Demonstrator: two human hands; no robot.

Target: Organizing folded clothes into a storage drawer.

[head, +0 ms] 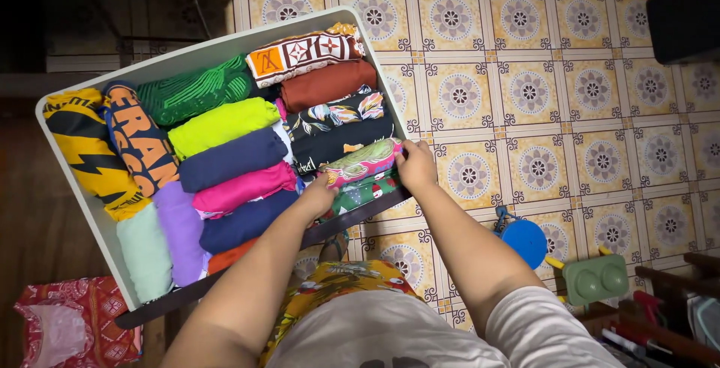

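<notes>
An open white drawer (71, 181) is packed with rolled and folded clothes in many colours. Both my hands grip one pink and green floral folded garment (361, 161) in the near right corner of the drawer. My left hand (315, 197) holds its left end, and my right hand (415, 164) holds its right end by the drawer's right wall. A black floral roll (341, 130) lies just behind it and a green patterned piece (362, 193) just in front.
Patterned floor tiles (525, 91) spread to the right of the drawer. A blue round object (525, 242) and a green plastic piece (596, 279) lie on the floor by my right arm. A red patterned cloth (71, 323) sits at the lower left.
</notes>
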